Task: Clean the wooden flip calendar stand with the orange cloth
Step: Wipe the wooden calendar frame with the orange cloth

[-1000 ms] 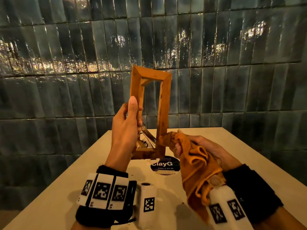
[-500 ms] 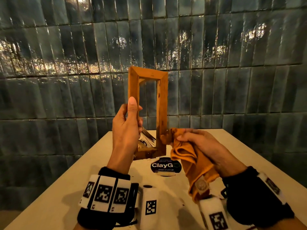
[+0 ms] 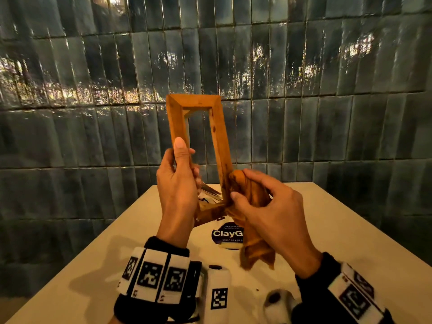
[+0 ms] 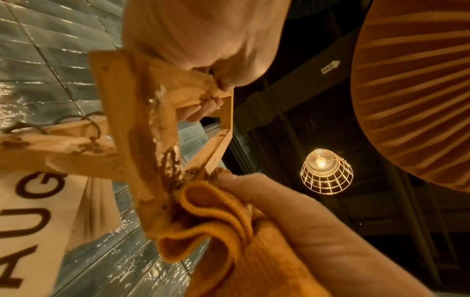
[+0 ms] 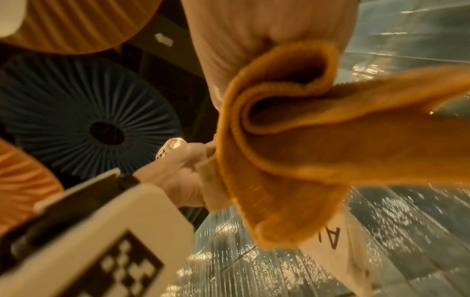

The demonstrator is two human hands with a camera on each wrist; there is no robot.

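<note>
I hold the wooden flip calendar stand [image 3: 198, 146] upright in the air above the table. My left hand [image 3: 178, 181] grips its left upright, thumb along the front. My right hand [image 3: 264, 206] grips the bunched orange cloth [image 3: 253, 199] and presses it against the lower part of the right upright. The left wrist view shows the stand [image 4: 132, 140] smeared with brown and white grime, the cloth [image 4: 221, 225] at its corner, and the hanging calendar cards [image 4: 33, 205]. In the right wrist view the cloth [image 5: 292, 140] fills most of the frame.
A pale table [image 3: 339, 230] lies below my hands, with a round dark "ClayG" sticker [image 3: 225, 233] on it. A glossy dark tiled wall [image 3: 327, 90] stands close behind the table. A lit cage lamp [image 4: 326, 170] and pleated round shades hang overhead.
The stand has turned so its front faces me more. My right hand rolled over with the cloth, from low beside the right upright to wrapping round that upright's lower part.
</note>
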